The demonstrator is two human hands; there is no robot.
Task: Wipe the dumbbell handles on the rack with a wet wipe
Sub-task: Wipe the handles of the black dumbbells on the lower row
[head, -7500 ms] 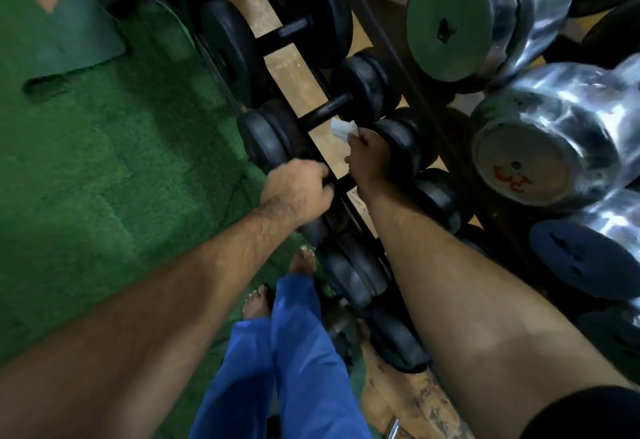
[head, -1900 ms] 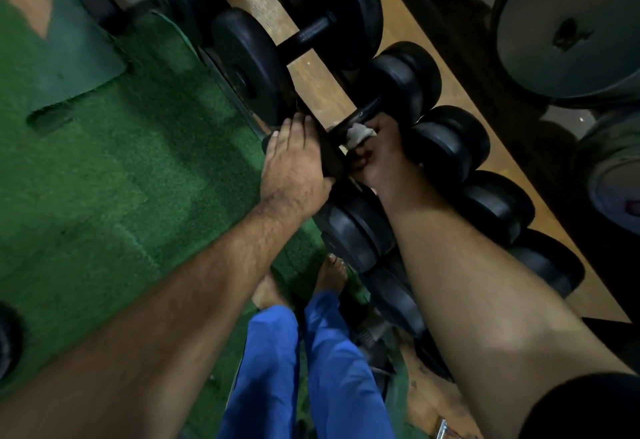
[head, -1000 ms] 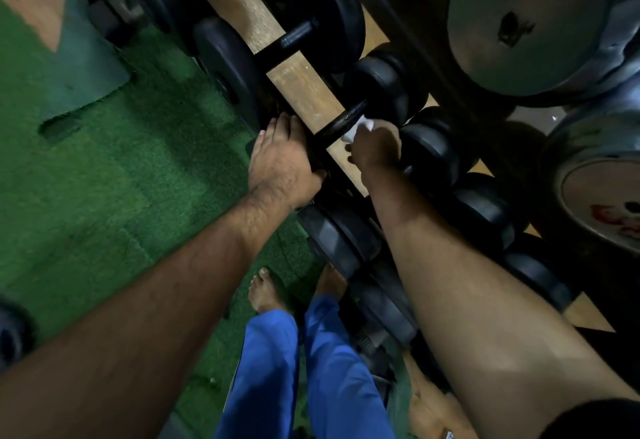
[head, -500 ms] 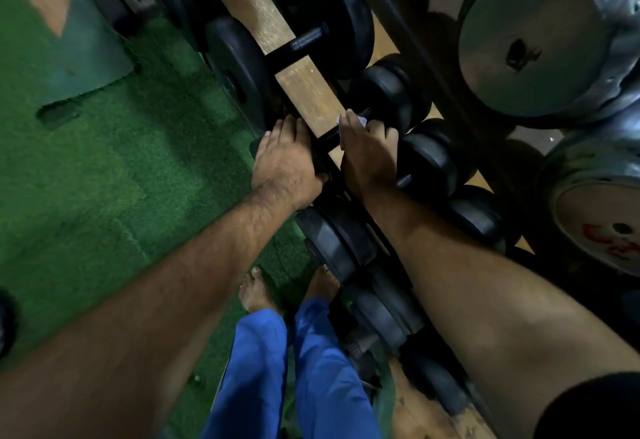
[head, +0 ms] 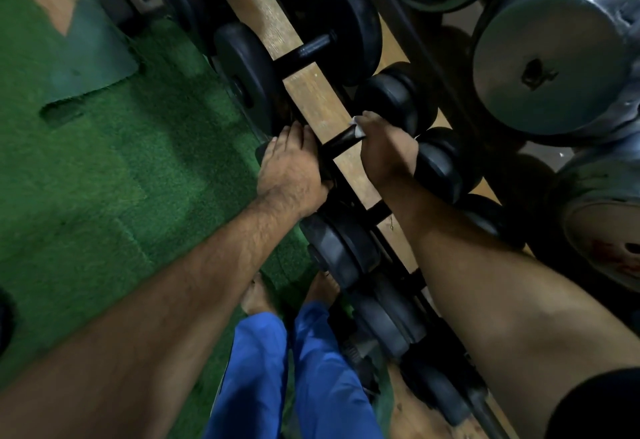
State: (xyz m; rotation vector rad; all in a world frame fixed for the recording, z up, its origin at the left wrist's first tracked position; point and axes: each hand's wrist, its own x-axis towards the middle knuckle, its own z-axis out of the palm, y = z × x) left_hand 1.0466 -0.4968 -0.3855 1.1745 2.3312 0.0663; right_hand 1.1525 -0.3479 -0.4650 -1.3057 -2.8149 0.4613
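Observation:
A row of black dumbbells lies across a wooden rack (head: 313, 92) that runs from top centre to bottom right. My right hand (head: 384, 149) is curled round the far half of one dumbbell's handle (head: 341, 142), with a white wet wipe (head: 358, 127) pressed under its fingers; only a small corner of the wipe shows. My left hand (head: 292, 165) lies flat with straight fingers on the near end plate of that same dumbbell, covering most of it.
A larger black dumbbell (head: 304, 51) sits just beyond on the rack. Several more black dumbbells (head: 341, 248) lie nearer me under my right forearm. Big chrome dumbbells (head: 550, 68) fill the shelf at right. Green turf (head: 121, 168) covers the floor at left; my bare feet stand by the rack.
My right hand has slid along the handle toward the far end plate and away from my left hand, baring more of the handle. My left hand stays on the near plate.

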